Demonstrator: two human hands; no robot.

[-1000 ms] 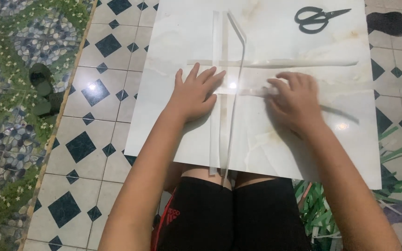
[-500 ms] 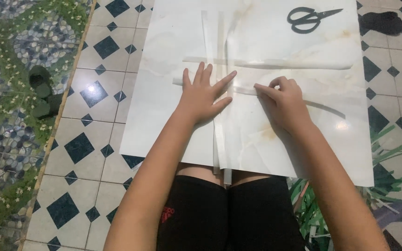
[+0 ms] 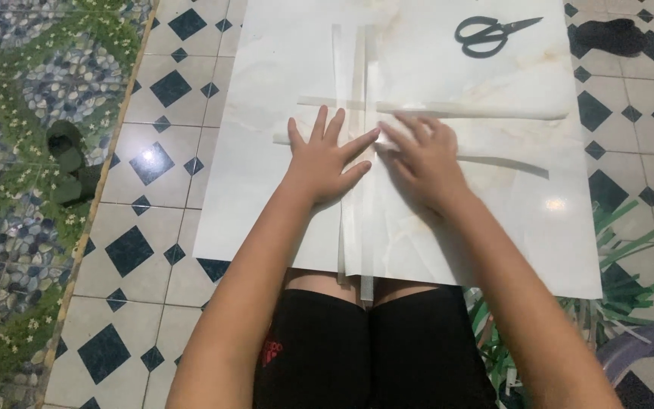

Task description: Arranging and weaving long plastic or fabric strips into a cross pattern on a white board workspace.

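Note:
A white marbled board (image 3: pixel 266 68) lies across my lap and the tiled floor. On it pale strips (image 3: pixel 486 112) cross each other, some running away from me (image 3: pixel 356 68), some sideways. My left hand (image 3: pixel 325 157) lies flat with fingers spread on the crossing of the strips. My right hand (image 3: pixel 424 160) rests beside it, fingertips pressing a sideways strip where it meets the lengthwise ones. Neither hand grips anything.
Black scissors (image 3: pixel 493 33) lie at the board's far right corner. A dark object (image 3: pixel 607 35) sits on the tiles beyond. Green leaf strips (image 3: pixel 630 250) lie at my right. A dark sandal (image 3: pixel 66 163) rests by a patterned mat (image 3: pixel 32 91) on the left.
My right hand has slid left along the sideways strip towards the crossing. The left hand has stayed flat in place. The view has shifted slightly.

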